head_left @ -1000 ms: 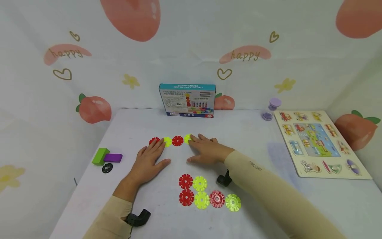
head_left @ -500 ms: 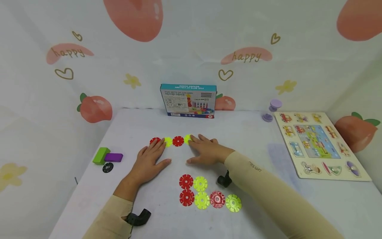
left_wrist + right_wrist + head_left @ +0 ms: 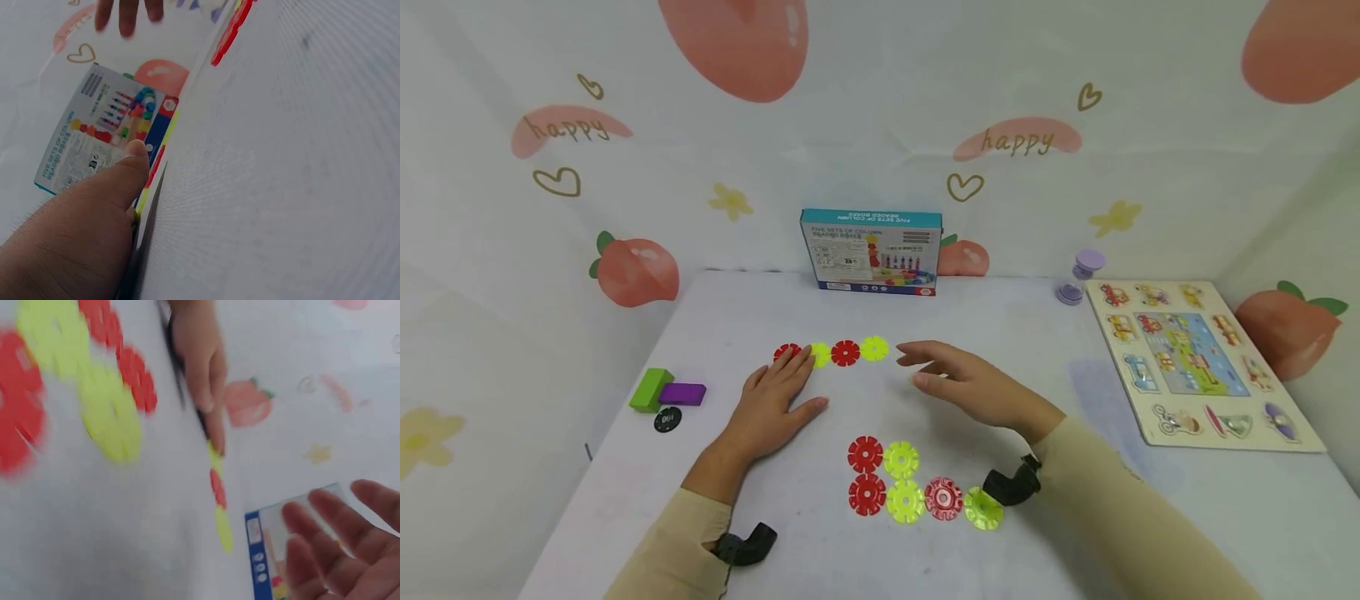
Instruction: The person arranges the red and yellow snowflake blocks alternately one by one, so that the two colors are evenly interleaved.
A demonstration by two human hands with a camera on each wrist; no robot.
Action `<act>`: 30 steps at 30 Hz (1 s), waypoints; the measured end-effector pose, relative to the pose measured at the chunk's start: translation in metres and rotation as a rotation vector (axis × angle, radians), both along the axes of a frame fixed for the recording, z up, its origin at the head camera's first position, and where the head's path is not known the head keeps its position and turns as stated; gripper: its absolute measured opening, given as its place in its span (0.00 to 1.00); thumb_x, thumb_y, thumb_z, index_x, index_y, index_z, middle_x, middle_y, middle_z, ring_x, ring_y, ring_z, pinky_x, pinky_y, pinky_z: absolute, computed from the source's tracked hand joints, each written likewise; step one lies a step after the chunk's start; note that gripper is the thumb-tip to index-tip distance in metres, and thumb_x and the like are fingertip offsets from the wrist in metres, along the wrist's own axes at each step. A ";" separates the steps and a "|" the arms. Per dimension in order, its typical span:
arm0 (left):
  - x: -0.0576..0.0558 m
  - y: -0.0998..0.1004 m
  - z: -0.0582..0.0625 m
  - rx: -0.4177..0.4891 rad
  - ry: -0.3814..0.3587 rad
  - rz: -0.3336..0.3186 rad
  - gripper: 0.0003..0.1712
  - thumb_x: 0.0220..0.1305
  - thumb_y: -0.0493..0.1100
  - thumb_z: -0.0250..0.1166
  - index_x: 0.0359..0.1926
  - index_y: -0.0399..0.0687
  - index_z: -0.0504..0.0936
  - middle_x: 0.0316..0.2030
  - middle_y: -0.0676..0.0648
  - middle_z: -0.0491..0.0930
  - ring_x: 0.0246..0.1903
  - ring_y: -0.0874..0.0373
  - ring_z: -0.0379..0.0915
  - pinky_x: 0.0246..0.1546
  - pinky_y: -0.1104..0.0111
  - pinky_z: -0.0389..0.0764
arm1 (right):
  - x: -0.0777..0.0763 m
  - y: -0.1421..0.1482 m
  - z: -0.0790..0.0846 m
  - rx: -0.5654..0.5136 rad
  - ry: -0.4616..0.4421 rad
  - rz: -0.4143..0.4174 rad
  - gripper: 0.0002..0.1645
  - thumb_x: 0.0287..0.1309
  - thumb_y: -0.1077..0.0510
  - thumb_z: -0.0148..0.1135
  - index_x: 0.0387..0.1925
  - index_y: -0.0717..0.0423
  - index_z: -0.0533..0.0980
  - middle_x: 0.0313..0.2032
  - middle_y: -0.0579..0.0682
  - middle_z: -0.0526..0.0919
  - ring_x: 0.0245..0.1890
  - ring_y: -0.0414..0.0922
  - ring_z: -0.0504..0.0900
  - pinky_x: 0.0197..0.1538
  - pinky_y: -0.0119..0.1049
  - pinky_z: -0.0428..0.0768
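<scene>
Toward the back of the table lies a straight row of notched plastic discs, alternating red (image 3: pixel 846 353) and yellow (image 3: pixel 874 348). My left hand (image 3: pixel 777 410) rests flat, its fingertips over the left end of that row and partly hiding the red and yellow discs there. Just right of the row's last yellow disc, my right hand (image 3: pixel 973 383) hovers above the table with relaxed fingers and nothing in them. Nearer to me, a second group has two discs, red (image 3: pixel 866 454) and yellow (image 3: pixel 902 460), behind a front line of alternating red and yellow discs.
A cardboard toy box (image 3: pixel 872 252) stands at the back against the printed cloth. At right are a purple hourglass (image 3: pixel 1081 277) and a wooden picture puzzle (image 3: pixel 1202 358). On the left lie a green block (image 3: pixel 651 390), a purple block (image 3: pixel 682 394) and a black round token (image 3: pixel 667 419).
My right hand has lifted off the row's right end and drawn back to the right, uncovering the last yellow disc. My left hand has stayed in place.
</scene>
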State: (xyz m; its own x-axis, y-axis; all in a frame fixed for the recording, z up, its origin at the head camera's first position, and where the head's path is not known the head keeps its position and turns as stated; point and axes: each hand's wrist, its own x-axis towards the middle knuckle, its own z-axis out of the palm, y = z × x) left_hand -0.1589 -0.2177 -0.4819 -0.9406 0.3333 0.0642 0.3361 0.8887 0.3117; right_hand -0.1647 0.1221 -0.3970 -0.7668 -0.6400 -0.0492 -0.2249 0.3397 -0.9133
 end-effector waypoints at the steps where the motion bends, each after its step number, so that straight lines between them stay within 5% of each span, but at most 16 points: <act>1: 0.000 0.000 0.000 -0.001 -0.003 0.001 0.47 0.61 0.74 0.49 0.74 0.58 0.53 0.73 0.57 0.46 0.72 0.54 0.33 0.65 0.43 0.39 | 0.007 0.006 0.000 -0.061 -0.018 0.006 0.26 0.68 0.44 0.52 0.66 0.34 0.64 0.59 0.41 0.72 0.55 0.45 0.74 0.55 0.49 0.73; 7: 0.001 -0.001 0.000 -0.011 0.001 0.001 0.48 0.60 0.73 0.50 0.74 0.58 0.53 0.74 0.57 0.45 0.72 0.53 0.33 0.65 0.43 0.40 | 0.053 0.033 -0.018 -0.255 -0.124 0.018 0.33 0.65 0.59 0.57 0.69 0.41 0.61 0.59 0.53 0.71 0.56 0.58 0.71 0.55 0.55 0.72; 13: -0.001 -0.001 -0.001 -0.013 0.011 -0.006 0.48 0.60 0.74 0.50 0.75 0.57 0.53 0.74 0.56 0.45 0.72 0.52 0.34 0.64 0.42 0.41 | 0.082 0.051 -0.049 -0.113 -0.105 -0.010 0.42 0.56 0.56 0.69 0.69 0.44 0.61 0.59 0.50 0.72 0.55 0.52 0.72 0.55 0.45 0.73; 18: -0.001 -0.001 0.000 -0.009 0.015 -0.009 0.48 0.60 0.74 0.49 0.74 0.58 0.53 0.74 0.57 0.46 0.72 0.53 0.35 0.64 0.42 0.42 | 0.092 0.050 -0.065 0.084 0.088 -0.002 0.37 0.50 0.48 0.73 0.62 0.43 0.70 0.57 0.38 0.72 0.57 0.40 0.69 0.58 0.36 0.69; 23: -0.002 -0.001 0.000 -0.002 0.022 -0.021 0.48 0.60 0.74 0.48 0.75 0.59 0.53 0.74 0.57 0.46 0.72 0.54 0.34 0.65 0.43 0.41 | 0.099 0.042 -0.067 0.180 0.284 0.015 0.25 0.51 0.50 0.73 0.52 0.38 0.75 0.52 0.34 0.69 0.54 0.38 0.64 0.55 0.37 0.70; 30: -0.001 -0.002 -0.001 -0.009 0.007 -0.013 0.48 0.61 0.75 0.48 0.75 0.59 0.51 0.74 0.58 0.44 0.72 0.55 0.33 0.65 0.43 0.40 | 0.097 0.037 -0.058 0.115 0.094 -0.029 0.12 0.58 0.52 0.67 0.42 0.38 0.74 0.40 0.35 0.77 0.40 0.40 0.74 0.44 0.34 0.76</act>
